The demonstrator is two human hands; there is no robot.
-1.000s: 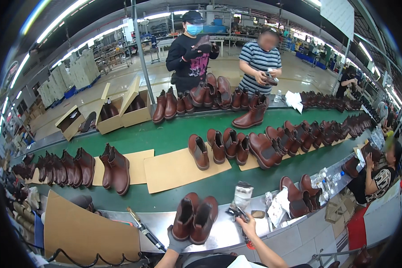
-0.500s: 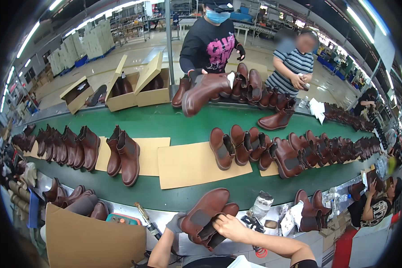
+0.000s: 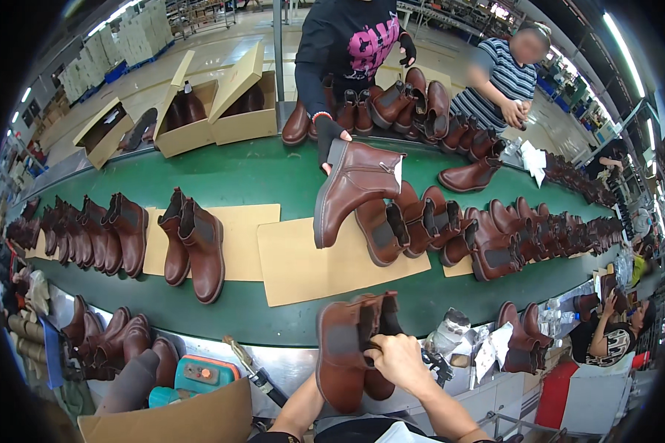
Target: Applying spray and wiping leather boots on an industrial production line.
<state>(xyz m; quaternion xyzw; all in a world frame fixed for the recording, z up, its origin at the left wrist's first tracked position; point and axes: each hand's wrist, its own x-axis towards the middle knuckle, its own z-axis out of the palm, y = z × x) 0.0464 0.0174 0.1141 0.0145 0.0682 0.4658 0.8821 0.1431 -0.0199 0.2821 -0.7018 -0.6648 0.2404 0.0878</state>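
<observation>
my right hand (image 3: 400, 360) clamped on the collars of a brown boot pair (image 3: 353, 353) | left hand hidden behind them, can't tell its grip | green belt (image 3: 229, 177) just ahead

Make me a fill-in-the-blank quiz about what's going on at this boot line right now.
1. The right hand grips a pair of brown leather ankle boots by their ____ ends.
2. The conveyor belt is coloured ____.
3. The person across, in a black top, holds ____ brown boot.

Missing: top; green; one
</observation>
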